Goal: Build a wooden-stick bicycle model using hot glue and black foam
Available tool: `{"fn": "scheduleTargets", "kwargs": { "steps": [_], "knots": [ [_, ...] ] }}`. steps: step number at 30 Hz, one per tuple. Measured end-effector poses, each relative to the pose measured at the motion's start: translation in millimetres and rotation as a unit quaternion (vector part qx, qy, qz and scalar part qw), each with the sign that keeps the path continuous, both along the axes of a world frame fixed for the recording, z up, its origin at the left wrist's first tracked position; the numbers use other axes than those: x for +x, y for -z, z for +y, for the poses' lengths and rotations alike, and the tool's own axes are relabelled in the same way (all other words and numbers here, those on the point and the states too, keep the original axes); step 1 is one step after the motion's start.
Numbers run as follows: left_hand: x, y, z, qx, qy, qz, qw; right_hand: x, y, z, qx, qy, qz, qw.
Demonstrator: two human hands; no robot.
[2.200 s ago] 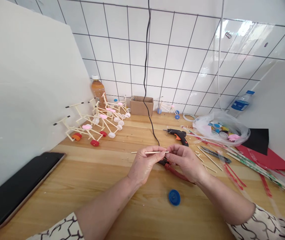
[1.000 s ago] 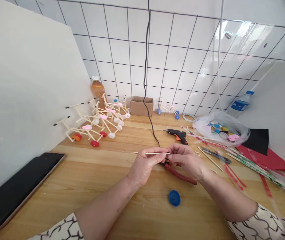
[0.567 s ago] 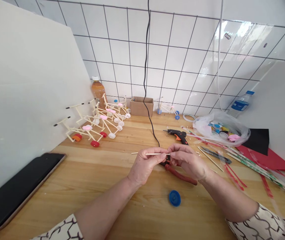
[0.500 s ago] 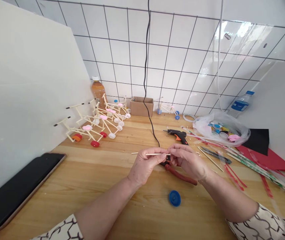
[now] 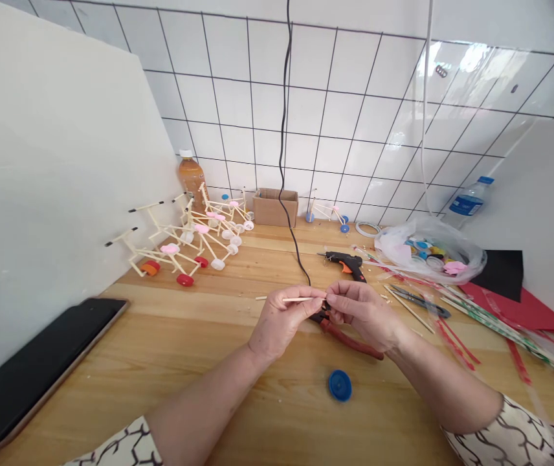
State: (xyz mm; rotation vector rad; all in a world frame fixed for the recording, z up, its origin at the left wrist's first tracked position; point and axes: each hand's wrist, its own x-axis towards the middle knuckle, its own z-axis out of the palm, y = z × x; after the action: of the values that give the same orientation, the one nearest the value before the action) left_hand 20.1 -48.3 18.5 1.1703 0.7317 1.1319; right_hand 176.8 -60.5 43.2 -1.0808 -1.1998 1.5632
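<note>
My left hand (image 5: 277,323) is closed around a thin pale wooden stick (image 5: 296,299), which lies level between thumb and fingers. At the stick's right end, my right hand (image 5: 362,310) pinches a small black strip (image 5: 326,305); the fingertips of both hands nearly meet there, and they partly hide it. Just below the hands lie red-handled pliers (image 5: 349,340), their jaws partly covered. Nearer to me, a blue bottle cap (image 5: 340,386) rests on the wooden table.
Several stick bicycle models (image 5: 175,249) with cap wheels stand at left, near a black phone-like slab (image 5: 39,375). A glue gun (image 5: 347,262), scissors (image 5: 420,301) and a plastic bag of caps (image 5: 432,249) lie right. A cardboard box (image 5: 276,208) stands against the tiled wall.
My right fingers have shifted slightly left and closed over the black strip at the stick's end, covering more of it. My left hand stays in place.
</note>
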Motion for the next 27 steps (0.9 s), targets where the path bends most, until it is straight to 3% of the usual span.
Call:
{"fn": "scheduleTargets", "kwargs": {
  "steps": [10, 15, 27],
  "knots": [
    [1.5, 2.3, 0.0, -0.015, -0.006, -0.018, 1.000, -6.9, -6.9, -4.7, 0.064, 0.018, -0.136, 0.989],
    [0.7, 1.8, 0.3, -0.021, -0.007, -0.002, 1.000, -7.2, -7.5, -4.8, 0.134, 0.034, -0.233, 0.963],
    [-7.1, -8.7, 3.3, 0.092, 0.005, 0.180, 0.979, -0.7, -4.0, -2.3, 0.186, 0.029, -0.360, 0.914]
  ]
}}
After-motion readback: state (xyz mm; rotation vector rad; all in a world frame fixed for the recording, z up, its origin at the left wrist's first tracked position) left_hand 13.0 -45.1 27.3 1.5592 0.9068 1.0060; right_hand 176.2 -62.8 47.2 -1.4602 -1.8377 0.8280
